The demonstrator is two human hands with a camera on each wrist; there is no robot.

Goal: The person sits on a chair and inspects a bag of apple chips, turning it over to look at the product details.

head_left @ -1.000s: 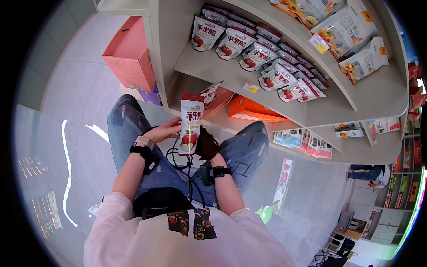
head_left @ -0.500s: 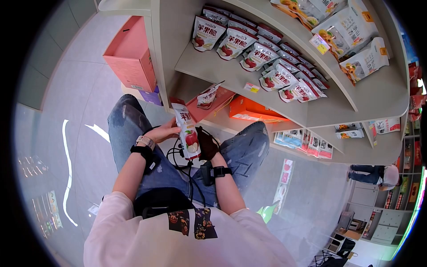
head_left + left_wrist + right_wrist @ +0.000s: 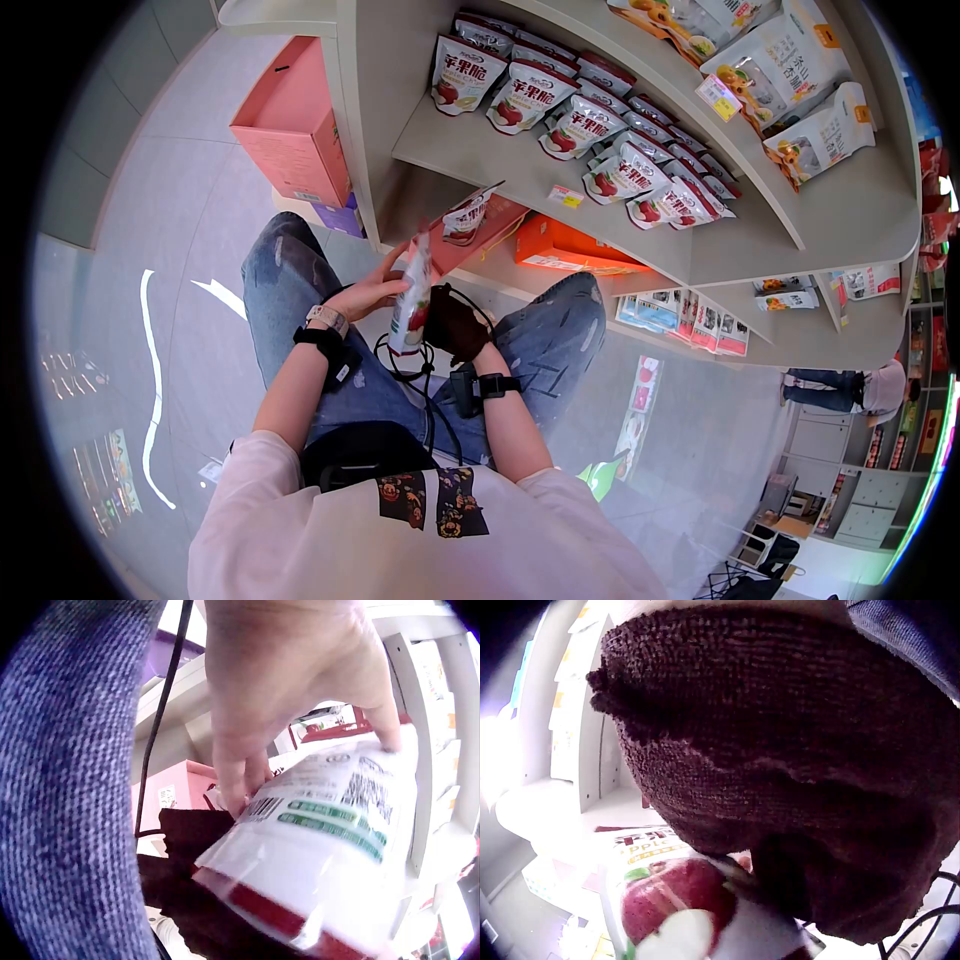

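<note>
My left hand holds a white apple chip pouch by its side, over my lap. Seen from the head, the pouch stands nearly edge-on. Its printed back with a barcode faces the left wrist camera, fingers spread along its edges. A dark brown cloth covers my right hand, whose fingers are hidden beneath it. In the right wrist view the terry cloth lies against the pouch's apple-printed front.
Another apple pouch leans on a pink box under the shelf. Several such pouches stand in rows above. An orange box is at the right, a pink carton at the left. Black cables cross my lap.
The pouch has turned from front-on to nearly edge-on, first tipping left at the top, then right. The cloth-covered hand stays beside it. Far right, a person has shifted.
</note>
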